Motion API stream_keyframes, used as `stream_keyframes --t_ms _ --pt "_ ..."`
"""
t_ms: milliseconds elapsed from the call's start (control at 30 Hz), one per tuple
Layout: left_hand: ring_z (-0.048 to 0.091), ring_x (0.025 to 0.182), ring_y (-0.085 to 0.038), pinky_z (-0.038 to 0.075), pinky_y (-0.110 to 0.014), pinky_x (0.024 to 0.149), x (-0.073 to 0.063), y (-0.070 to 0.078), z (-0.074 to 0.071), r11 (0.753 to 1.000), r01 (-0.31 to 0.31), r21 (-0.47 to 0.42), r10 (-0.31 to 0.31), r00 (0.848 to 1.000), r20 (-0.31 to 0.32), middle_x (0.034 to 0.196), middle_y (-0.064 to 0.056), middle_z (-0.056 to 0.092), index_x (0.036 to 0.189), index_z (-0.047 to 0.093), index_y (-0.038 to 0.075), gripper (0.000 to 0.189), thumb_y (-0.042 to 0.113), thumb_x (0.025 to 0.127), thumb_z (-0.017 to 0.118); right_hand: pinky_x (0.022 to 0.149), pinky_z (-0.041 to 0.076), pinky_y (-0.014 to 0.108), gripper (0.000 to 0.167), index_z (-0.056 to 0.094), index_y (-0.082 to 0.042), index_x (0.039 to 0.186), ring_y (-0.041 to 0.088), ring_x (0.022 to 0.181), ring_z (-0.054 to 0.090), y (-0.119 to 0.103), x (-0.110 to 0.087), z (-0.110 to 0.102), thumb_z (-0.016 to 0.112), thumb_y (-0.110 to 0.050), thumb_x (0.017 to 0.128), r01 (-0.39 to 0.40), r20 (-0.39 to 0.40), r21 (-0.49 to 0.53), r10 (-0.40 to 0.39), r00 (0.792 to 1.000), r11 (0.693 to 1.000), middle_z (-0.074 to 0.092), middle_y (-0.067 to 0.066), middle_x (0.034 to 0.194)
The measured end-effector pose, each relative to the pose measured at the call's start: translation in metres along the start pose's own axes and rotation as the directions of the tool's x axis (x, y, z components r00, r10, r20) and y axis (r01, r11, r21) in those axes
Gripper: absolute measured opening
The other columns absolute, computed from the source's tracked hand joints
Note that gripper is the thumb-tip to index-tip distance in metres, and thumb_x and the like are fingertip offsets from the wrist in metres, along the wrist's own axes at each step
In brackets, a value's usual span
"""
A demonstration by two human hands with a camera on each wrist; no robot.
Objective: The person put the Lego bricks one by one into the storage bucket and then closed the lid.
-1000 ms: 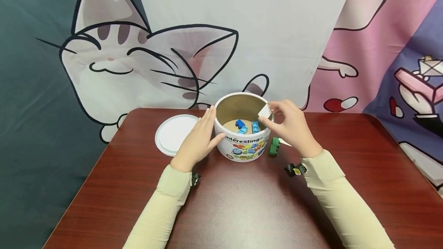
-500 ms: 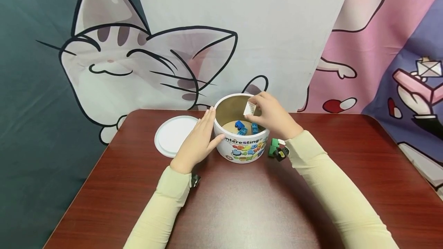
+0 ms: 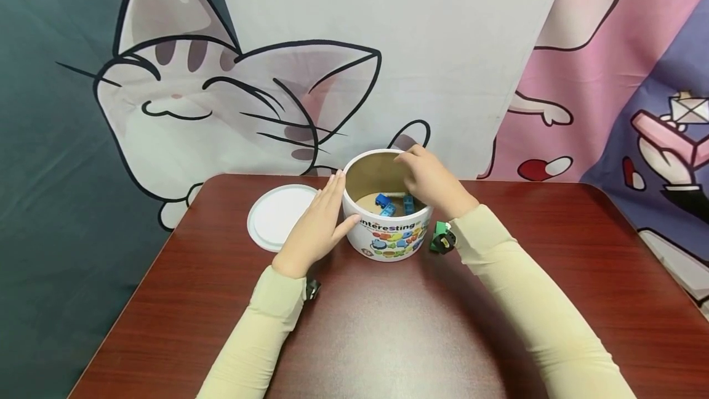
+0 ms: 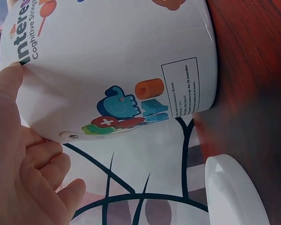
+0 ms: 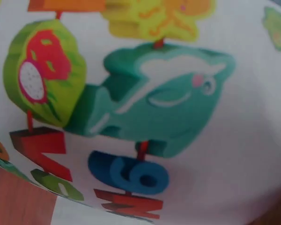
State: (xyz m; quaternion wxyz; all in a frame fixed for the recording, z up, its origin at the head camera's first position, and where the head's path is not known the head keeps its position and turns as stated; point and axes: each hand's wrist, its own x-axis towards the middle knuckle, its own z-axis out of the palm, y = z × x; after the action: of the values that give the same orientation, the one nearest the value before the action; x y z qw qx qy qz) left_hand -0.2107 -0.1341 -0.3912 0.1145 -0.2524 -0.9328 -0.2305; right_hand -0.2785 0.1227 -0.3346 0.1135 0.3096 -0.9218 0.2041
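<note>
A white bucket (image 3: 388, 246) with printed toy pictures stands upright on the table, its top uncovered. My left hand (image 3: 312, 226) rests against its left side, fingers straight and thumb on the front wall. In the left wrist view, that thumb (image 4: 7, 82) touches the label near the lettering. My right hand (image 3: 434, 182) reaches over the right rim with its fingers bent down inside; the fingertips are partly hidden, and I cannot tell whether they hold the white piece. On the bucket floor lie a dark blue block (image 3: 382, 201) and two lighter blue blocks (image 3: 408, 205).
A round white lid (image 3: 277, 221) lies left of the bucket, partly behind my left hand. Green blocks (image 3: 440, 229) sit right of the bucket, partly covered by the right wrist camera (image 3: 445, 241). Behind the reddish-brown table (image 3: 354, 337) hangs a cartoon-print cloth (image 3: 443, 48).
My right hand has carried a small white piece from the right rim leftward over the opening, then down inside. The piece is now out of sight in the hand. My left hand stays put.
</note>
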Motion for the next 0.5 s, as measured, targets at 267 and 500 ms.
stream_keyframes --t_ms 267,500 --pt "0.014 0.155 -0.030 0.017 -0.047 0.124 0.000 0.002 0.000 1.000 0.005 -0.002 -0.005 1.000 0.006 0.167 -0.018 0.016 0.160 0.014 -0.003 0.083 0.043 0.104 0.054 0.087 0.050 0.046 0.025 0.068 0.003 0.115 0.031 0.097 0.058 -0.005 -0.026 -0.008 0.053 0.005 0.094 -0.016 -0.205 0.113 0.039 0.978 0.993 0.062 0.018 0.109" --pt "0.011 0.156 -0.026 0.016 -0.046 0.124 0.000 0.002 0.000 1.000 0.007 -0.003 -0.007 1.000 0.002 0.168 -0.017 0.015 0.161 0.013 -0.002 0.083 0.043 0.104 0.054 0.082 0.054 0.045 0.026 0.071 0.003 0.109 0.026 0.091 0.058 -0.001 -0.051 -0.014 0.050 0.006 0.093 -0.048 -0.340 0.200 0.115 0.933 0.979 0.064 0.016 0.102"
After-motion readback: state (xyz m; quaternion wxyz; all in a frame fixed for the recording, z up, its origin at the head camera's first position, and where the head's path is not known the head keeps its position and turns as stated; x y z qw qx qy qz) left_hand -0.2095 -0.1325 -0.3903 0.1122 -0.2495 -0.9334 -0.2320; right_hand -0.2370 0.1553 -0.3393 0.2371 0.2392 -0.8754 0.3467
